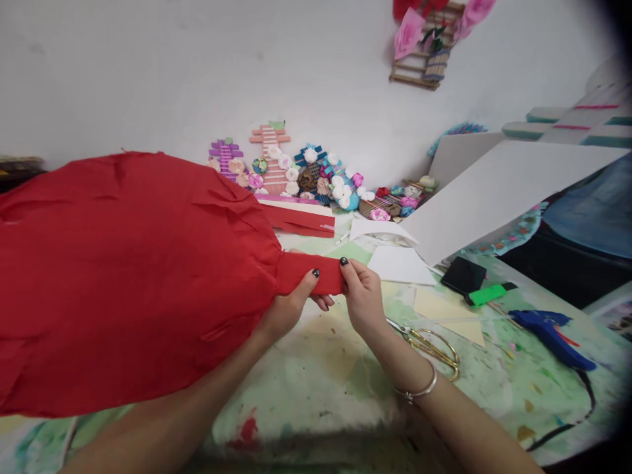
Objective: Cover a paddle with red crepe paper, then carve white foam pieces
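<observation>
A large rounded fan [148, 276] covered in wrinkled red paper or cloth fills the left side, held above the table. Its short flat red handle [316, 270] points right. My left hand [289, 306] is closed around the handle near its base, thumb on top and fingers underneath. At the handle's free end, my right hand [363, 289] pinches the edge between thumb and fingers. Gold-handled scissors [434, 349] lie beside my right wrist, apart from the hand.
A blue glue gun [553, 339], a green cutter [488, 294] and a black square [463, 274] lie on the right. White card [513, 191] stands behind them. Red strips [306, 220] and several flower decorations [291, 171] line the wall. Cream paper [449, 316] lies on the stained tablecloth [316, 388].
</observation>
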The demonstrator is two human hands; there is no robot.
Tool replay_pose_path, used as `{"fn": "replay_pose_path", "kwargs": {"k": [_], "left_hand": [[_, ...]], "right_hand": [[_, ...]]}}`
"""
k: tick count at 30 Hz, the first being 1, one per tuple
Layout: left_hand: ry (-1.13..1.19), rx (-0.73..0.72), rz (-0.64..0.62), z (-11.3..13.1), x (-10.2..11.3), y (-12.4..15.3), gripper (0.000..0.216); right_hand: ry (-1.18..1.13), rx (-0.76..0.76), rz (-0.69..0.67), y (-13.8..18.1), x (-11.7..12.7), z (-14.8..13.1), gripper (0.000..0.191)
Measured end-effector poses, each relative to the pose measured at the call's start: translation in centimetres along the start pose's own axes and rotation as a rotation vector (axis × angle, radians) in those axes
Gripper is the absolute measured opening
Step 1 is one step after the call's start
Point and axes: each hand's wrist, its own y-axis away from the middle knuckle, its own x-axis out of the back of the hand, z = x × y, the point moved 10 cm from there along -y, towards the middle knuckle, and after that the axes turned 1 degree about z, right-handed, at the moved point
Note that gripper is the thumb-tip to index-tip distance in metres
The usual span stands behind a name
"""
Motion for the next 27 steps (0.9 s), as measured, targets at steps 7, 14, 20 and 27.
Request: {"fn": "replay_pose_path", "kwargs": {"k": [7,14,20,27], "left_hand": [[0.07,0.022,-0.005,-0.7,0.1,-0.2,0.036],[0.109,0.021,0.03,-1.4,0.5,-0.5,0.036],[0.1,-0.009,0.039,-0.8,0.4,-0.5,0.035],[0.147,-0.038,0.045,-0.9,0.7,-0.8,0.034]], "right_hand": [[-0.168,-0.007,0.026,0.0,0.1,0.4,0.033],[-0.057,0.038,-0.072,0.3,-1.1,-0.5,0.028],[-0.132,0.015,-0.087,0.5,-1.4,-0.1,0.029],[-0.195,-0.02,-0.175,0.7,-2.4,0.3,0.023]]}}
